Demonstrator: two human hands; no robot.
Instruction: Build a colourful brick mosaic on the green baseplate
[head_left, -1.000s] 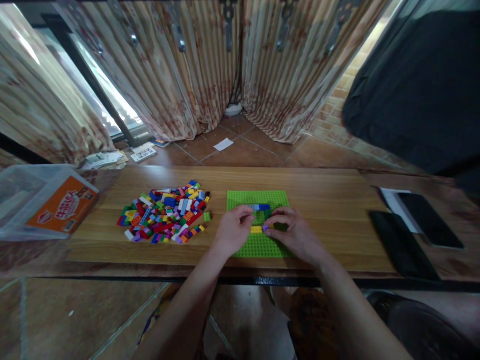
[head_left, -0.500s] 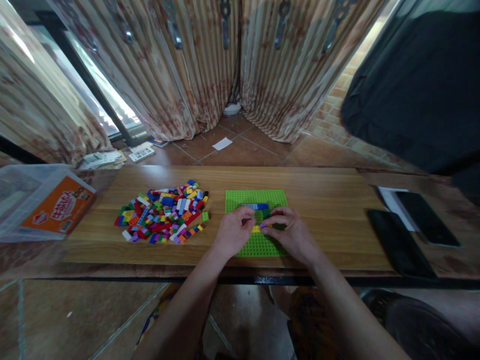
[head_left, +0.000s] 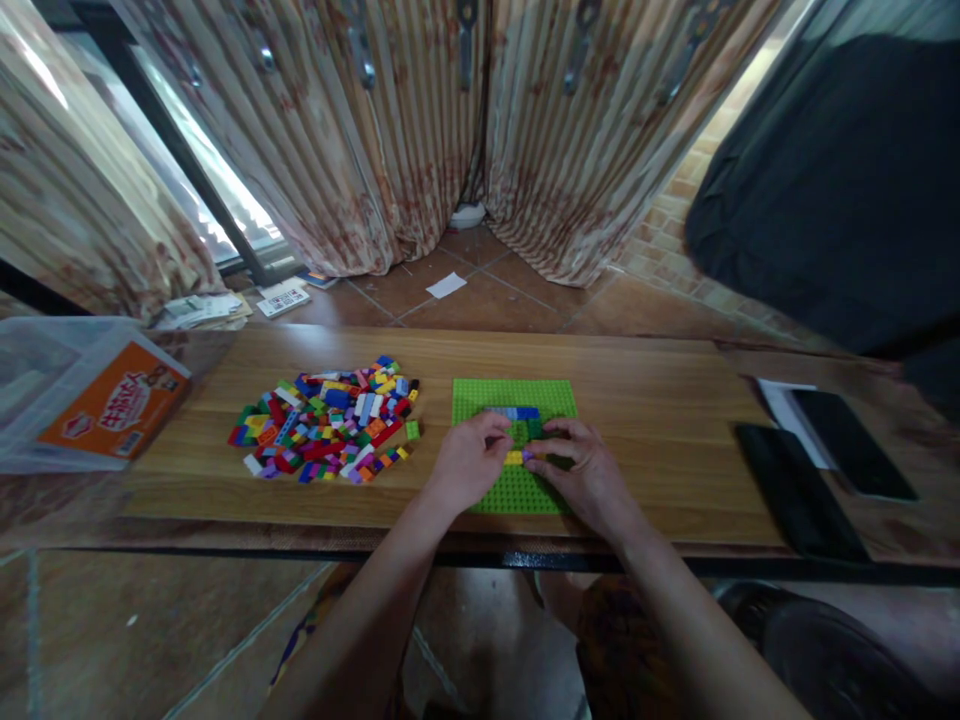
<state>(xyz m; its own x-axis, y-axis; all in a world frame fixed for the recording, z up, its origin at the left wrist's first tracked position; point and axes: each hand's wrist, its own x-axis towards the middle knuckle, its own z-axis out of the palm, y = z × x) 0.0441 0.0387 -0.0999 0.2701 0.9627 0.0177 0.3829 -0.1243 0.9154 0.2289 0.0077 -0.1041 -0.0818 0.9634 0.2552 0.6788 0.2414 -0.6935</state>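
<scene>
1. Pinching at the near side of the brick outline on the green baseplate (head_left: 517, 496), my right hand (head_left: 592, 470) has its grip drawn nearly closed around a small purple brick (head_left: 528, 456), thumb against it.
2. My left hand (head_left: 463, 468) reaches over the baseplate's left part, its grip curled in with thumb and fingers close together; I cannot tell whether anything sits between them.
3. A yellow brick (head_left: 513, 458) lies just left of the purple one; blue bricks (head_left: 529, 413) run along the outline's far side. The loose pile (head_left: 330, 425) is left of the baseplate on the counter (head_left: 652, 400).
4. I judge the purple brick to be very light, stiff hard plastic, smooth enough to twist or squirt out of a careless pinch, but hardly fragile.
5. I would take it low on two opposite side walls, leaving studs and underside free, and squeeze only lightly. The baseplate looks thin and perhaps slightly bendy; I'd steady it by its edge.
</scene>
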